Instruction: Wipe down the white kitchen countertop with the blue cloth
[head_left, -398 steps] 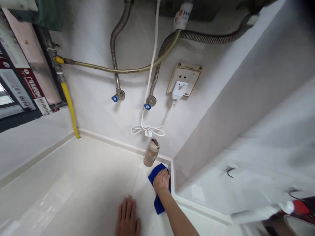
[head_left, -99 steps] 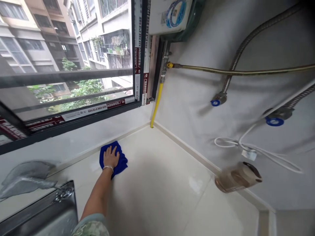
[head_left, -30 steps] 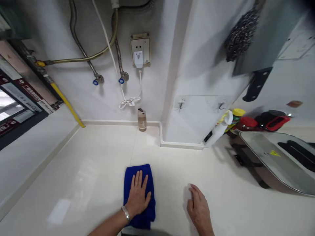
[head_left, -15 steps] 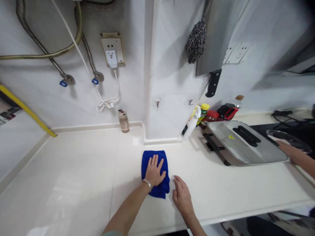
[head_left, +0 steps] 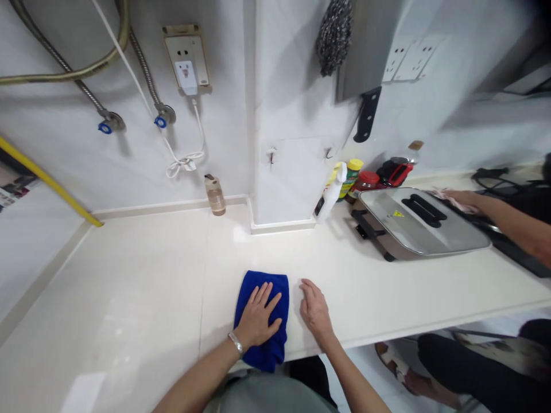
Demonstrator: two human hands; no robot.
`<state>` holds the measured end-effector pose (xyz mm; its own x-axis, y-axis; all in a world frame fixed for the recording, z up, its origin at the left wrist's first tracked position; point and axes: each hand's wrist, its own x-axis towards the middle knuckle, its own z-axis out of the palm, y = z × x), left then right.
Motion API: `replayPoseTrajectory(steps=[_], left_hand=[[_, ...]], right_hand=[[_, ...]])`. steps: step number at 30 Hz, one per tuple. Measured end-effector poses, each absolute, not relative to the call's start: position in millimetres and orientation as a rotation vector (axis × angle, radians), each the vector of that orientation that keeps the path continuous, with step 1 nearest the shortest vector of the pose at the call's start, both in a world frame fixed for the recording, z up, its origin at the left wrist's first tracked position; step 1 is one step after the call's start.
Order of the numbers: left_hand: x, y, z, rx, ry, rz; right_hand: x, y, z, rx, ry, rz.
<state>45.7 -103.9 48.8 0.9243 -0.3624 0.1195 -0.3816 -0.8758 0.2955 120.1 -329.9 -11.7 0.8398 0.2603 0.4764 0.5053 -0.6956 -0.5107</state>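
My left hand [head_left: 257, 321], with a metal bracelet at the wrist, lies flat with spread fingers on a blue cloth [head_left: 274, 343]. Beneath the palm, the cloth rests on the white countertop [head_left: 150, 287], its near end at the front edge. Just right of the cloth, my right hand [head_left: 315, 310] rests on or close above the counter. Its fingers are loosely bent, a gap shows between the forefinger and thumb, and nothing is in it.
A brown bottle [head_left: 214, 196] stands by the wall. A white spray bottle [head_left: 331, 195] and several jars stand beside the pillar. At right sits an electric pan [head_left: 424, 221] with a glass lid; another person's hand [head_left: 462, 199] reaches behind it with a pale cloth. A cleaver [head_left: 365, 63] hangs above.
My left hand and the blue cloth have come toward the counter's front edge. My right hand stays beside them. The other person's hand has moved from the pan's right side to behind it.
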Motion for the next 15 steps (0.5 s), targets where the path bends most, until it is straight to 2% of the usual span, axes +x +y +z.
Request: replayPoseTrajectory(steps=[5, 8, 11, 15], left_hand=[[35.6, -52.5, 64.7, 2.739, -0.715, -0.02], [33.2, -30.7, 64.3, 2.784, -0.642, 0.005], [41.3, -40.6, 51.0, 2.851, -0.451, 0.156], [69.8, -107.0, 27.7, 2.817, -0.01, 0.474]], right_hand=[[119.1, -331.1, -14.2, -2.346, -0.559, -0.514], [117.5, -329.1, -13.9, -2.326, -0.552, -0.547], [116.7, -326.3, -10.9, -2.28, -0.524, -0.547], [121.3, -328.2, -1.5, -2.107, -0.378, -0.533]])
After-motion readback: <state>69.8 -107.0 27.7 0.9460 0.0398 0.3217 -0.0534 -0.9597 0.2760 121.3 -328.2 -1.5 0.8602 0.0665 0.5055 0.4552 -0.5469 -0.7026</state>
